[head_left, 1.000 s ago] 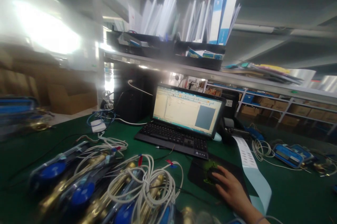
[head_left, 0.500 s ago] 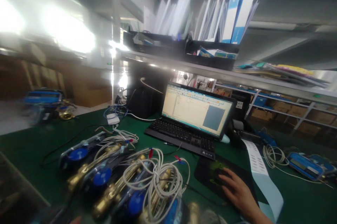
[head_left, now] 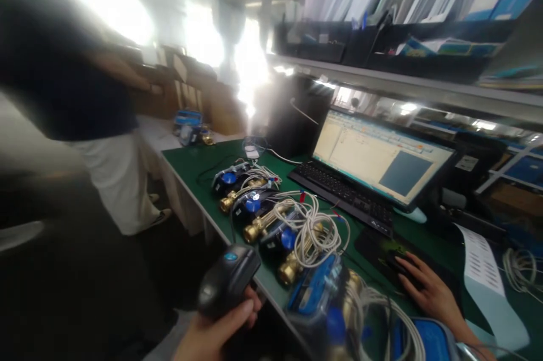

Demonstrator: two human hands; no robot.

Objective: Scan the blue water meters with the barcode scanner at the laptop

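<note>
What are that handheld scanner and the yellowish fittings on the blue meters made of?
The scanner in the left hand looks like dark matte plastic with a blue button, though blur hides detail. The fittings on the meters look like polished brass: golden, with bright glints.

Both hands are bare, with no gloves and no rings to be seen. The left hand [head_left: 212, 330] shows no sleeve. At the wrist of the right hand [head_left: 432, 293] no cuff or watch shows either.
</note>
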